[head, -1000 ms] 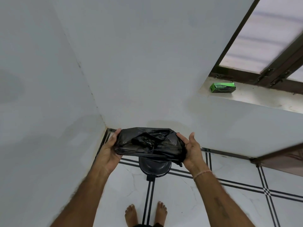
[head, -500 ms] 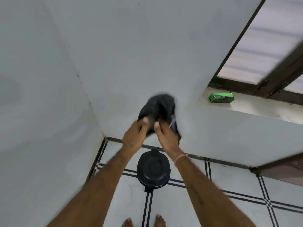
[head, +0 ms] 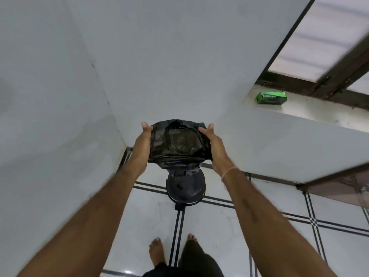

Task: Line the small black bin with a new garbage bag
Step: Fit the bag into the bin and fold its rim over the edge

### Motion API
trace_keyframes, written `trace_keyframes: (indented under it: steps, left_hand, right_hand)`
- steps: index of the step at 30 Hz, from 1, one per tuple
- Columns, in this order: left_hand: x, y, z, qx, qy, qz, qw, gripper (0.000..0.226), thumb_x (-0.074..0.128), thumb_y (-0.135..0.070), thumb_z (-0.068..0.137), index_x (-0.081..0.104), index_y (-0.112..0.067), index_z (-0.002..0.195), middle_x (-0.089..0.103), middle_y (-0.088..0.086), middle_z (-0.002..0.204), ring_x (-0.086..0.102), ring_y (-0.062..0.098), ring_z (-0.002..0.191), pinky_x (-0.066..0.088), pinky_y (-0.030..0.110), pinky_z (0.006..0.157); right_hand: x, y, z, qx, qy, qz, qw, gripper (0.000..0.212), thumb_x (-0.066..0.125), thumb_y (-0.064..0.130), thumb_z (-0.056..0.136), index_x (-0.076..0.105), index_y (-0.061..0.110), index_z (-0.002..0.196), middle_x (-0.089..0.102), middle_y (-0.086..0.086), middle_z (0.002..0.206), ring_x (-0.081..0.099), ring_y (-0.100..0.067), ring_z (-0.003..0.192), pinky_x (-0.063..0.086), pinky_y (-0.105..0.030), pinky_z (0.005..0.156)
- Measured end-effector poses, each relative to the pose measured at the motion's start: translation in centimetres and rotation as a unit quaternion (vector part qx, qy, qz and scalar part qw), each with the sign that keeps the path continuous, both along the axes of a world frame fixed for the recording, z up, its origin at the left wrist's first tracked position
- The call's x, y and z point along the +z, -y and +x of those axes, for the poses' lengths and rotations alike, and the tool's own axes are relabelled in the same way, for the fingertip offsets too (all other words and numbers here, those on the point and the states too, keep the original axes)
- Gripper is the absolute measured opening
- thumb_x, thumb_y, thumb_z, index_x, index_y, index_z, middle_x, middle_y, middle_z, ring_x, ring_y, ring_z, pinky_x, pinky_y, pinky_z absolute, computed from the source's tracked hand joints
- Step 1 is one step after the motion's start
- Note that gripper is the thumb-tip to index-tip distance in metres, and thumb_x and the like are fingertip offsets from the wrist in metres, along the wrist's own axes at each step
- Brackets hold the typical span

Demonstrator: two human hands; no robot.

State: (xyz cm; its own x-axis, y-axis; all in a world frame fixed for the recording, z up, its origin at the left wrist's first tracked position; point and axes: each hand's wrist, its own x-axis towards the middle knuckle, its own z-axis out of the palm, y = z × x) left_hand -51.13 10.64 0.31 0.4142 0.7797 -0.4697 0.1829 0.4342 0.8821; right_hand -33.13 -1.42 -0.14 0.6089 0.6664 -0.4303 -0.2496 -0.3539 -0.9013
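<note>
Left hand (head: pixel 142 145) grips left edge of black garbage bag (head: pixel 179 145); bag mouth spread open facing up toward camera, long axis hanging down, tail dangling over small black bin (head: pixel 185 189) on floor tiles. Right hand (head: pixel 214 145) pinches right edge. Green box (head: pixel 272 97) on sill; lettering unreadable

Both hands (head: pixel 177 145) on an open black garbage bag (head: pixel 177 142) above the small black bin (head: pixel 185 188)

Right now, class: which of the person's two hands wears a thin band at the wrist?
The right hand, gripping the black bag's right edge; the left hand has a bare wrist.
</note>
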Motion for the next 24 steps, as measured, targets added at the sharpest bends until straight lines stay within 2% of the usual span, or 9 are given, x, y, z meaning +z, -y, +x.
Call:
trace_keyframes:
  steps: [4,7,9,12,17,19,21,22,24]
  left_hand:
    - [-0.8,0.2,-0.6,-0.015,0.009,0.003,1.0,0.056,0.02,-0.069,0.102,0.067,-0.04,0.11,0.07,-0.017,0.097,0.066,0.003,0.095,0.049,0.02,0.076]
    - [-1.3,0.0,-1.0,-0.017,0.025,0.021,0.999,0.064,0.022,-0.074,0.099,0.071,-0.038,0.117,0.075,-0.009,0.112,0.068,0.011,0.11,0.052,0.029,0.096]
    - [-1.4,-0.5,-0.9,-0.02,0.024,0.025,0.999,0.07,0.022,-0.078,0.097,0.071,-0.036,0.125,0.075,-0.005,0.12,0.067,0.013,0.115,0.051,0.034,0.104]
    - [-0.9,-1.0,-0.6,-0.013,0.036,0.028,0.999,0.065,0.021,-0.073,0.1,0.073,-0.037,0.118,0.076,-0.007,0.114,0.069,0.007,0.107,0.052,0.025,0.087]
    - [-2.1,-1.5,0.3,-0.011,0.032,0.031,0.999,0.067,0.02,-0.072,0.1,0.064,-0.032,0.132,0.071,-0.007,0.121,0.065,0.009,0.114,0.049,0.027,0.102]
    - [-3.4,-1.5,0.7,-0.018,0.018,0.02,0.999,0.079,0.022,-0.082,0.093,0.06,-0.032,0.141,0.068,-0.005,0.133,0.061,0.015,0.125,0.043,0.035,0.113]
    - [-5.4,-1.5,1.2,-0.011,0.008,-0.001,1.0,0.097,0.028,-0.097,0.078,0.055,-0.035,0.147,0.063,-0.004,0.143,0.057,0.018,0.133,0.039,0.045,0.119]
    - [-6.8,-1.5,1.5,-0.006,0.002,-0.019,1.0,0.101,0.03,-0.1,0.073,0.054,-0.037,0.147,0.062,-0.004,0.145,0.057,0.019,0.134,0.038,0.047,0.12]
    - [-8.9,-1.3,2.2,-0.008,-0.009,-0.047,0.999,0.092,0.03,-0.097,0.077,0.055,-0.041,0.145,0.064,-0.007,0.14,0.059,0.019,0.132,0.041,0.047,0.118]
  right_hand:
    - [0.0,0.6,-0.9,0.013,-0.013,0.017,1.0,0.072,0.038,0.072,0.1,0.06,0.021,0.146,0.069,-0.001,0.138,0.066,-0.019,0.125,0.053,-0.038,0.109]
    - [0.4,0.5,-1.2,0.017,-0.021,0.013,1.0,0.05,0.039,0.071,0.1,0.07,0.036,0.116,0.074,0.001,0.126,0.071,-0.015,0.112,0.057,-0.031,0.093]
    - [0.3,0.0,-1.1,0.018,-0.024,0.019,0.999,0.049,0.041,0.073,0.098,0.071,0.036,0.108,0.075,0.001,0.122,0.072,-0.016,0.111,0.057,-0.032,0.095]
    - [0.1,-1.1,-0.9,0.02,-0.013,0.027,0.999,0.046,0.039,0.07,0.1,0.071,0.037,0.103,0.076,0.008,0.111,0.072,-0.01,0.105,0.057,-0.028,0.093]
    - [-1.5,-2.2,-0.1,0.01,-0.039,0.025,0.999,0.047,0.043,0.069,0.101,0.076,0.035,0.108,0.081,0.009,0.107,0.073,-0.015,0.112,0.057,-0.032,0.097]
    - [-2.6,-2.1,0.4,0.001,-0.048,0.01,0.999,0.042,0.04,0.066,0.103,0.072,0.039,0.106,0.077,0.015,0.105,0.07,-0.011,0.113,0.055,-0.024,0.089]
    - [-4.0,-1.7,1.0,-0.007,-0.053,-0.002,0.999,0.052,0.041,0.071,0.098,0.069,0.035,0.123,0.074,0.012,0.116,0.068,-0.013,0.118,0.054,-0.023,0.088]
    - [-4.9,-1.5,1.3,-0.008,-0.059,-0.009,0.998,0.06,0.041,0.073,0.096,0.066,0.032,0.133,0.073,0.01,0.121,0.068,-0.012,0.117,0.054,-0.022,0.088]
    - [-7.3,-1.0,2.0,-0.012,-0.076,-0.018,0.997,0.052,0.038,0.067,0.101,0.069,0.033,0.126,0.077,0.018,0.111,0.073,0.0,0.101,0.056,-0.016,0.079]
